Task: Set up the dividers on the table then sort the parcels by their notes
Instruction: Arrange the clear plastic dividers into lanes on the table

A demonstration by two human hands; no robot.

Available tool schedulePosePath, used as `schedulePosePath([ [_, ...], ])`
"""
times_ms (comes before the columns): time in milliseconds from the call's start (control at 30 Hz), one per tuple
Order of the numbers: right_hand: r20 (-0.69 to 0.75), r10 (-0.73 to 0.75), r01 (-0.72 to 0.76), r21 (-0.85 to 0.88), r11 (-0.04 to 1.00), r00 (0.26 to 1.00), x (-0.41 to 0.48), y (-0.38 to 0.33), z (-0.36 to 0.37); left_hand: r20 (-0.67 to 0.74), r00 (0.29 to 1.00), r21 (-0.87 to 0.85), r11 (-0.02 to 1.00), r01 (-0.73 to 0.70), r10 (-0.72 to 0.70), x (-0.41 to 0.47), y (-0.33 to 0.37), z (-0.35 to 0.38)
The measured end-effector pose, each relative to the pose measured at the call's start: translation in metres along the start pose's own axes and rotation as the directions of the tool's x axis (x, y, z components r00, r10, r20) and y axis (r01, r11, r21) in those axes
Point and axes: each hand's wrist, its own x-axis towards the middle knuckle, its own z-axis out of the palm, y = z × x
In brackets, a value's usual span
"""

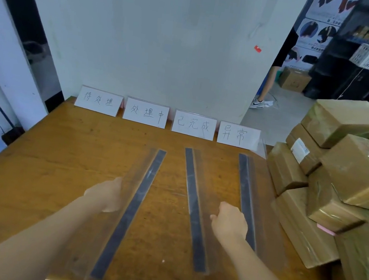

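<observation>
tabletop point(56, 169): wood; four label cards point(192, 124) stand in a row along the far edge.
left divider point(131, 210): clear wall on a dark base strip, running from the near edge towards the far edge, slanted to the right as it goes.
middle divider point(193, 207): roughly centred, leaning slightly the other way.
right divider point(246, 191): near the right edge, just beside the parcels.
left hand point(106, 194): lies against the clear wall of the left divider. Fingers are hidden past the wall, so I cannot tell whether it grips or only presses.
right hand point(230, 221): fingers curled, apparently pinching the clear wall of the right divider.
parcels point(359, 171): unsorted, stacked off the right edge; a pink note point(326, 229) shows on one.
step (judged): lining the dividers up under the gaps between the cards.
risk 1: the lanes are not parallel; left as they are, the bays taper and parcels would not fit.
risk 2: the clear walls are hard to see, so a sleeve or parcel could knock one over.
risk 3: pushing the right divider further right could nudge the stack and topple it.
</observation>
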Motion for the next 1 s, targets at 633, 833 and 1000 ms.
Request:
schedulePosePath([
  [633,-0.023,-0.276,0.277,0.093,0.956,0.961,-0.022,-0.039,0.018,-0.478,0.87,-0.26,0.966,-0.008,-0.121,-0.036,-0.009,0.054],
  [833,-0.081,-0.34,0.347,0.085,0.934,0.937,-0.034,-0.067,0.016,-0.569,0.81,-0.28,0.959,-0.03,-0.141,-0.052,-0.029,0.05],
  [1000,-0.112,-0.361,0.372,0.103,0.923,0.926,-0.042,-0.108,0.016,-0.596,0.782,-0.334,0.942,-0.034,-0.183,-0.058,-0.064,0.029],
])
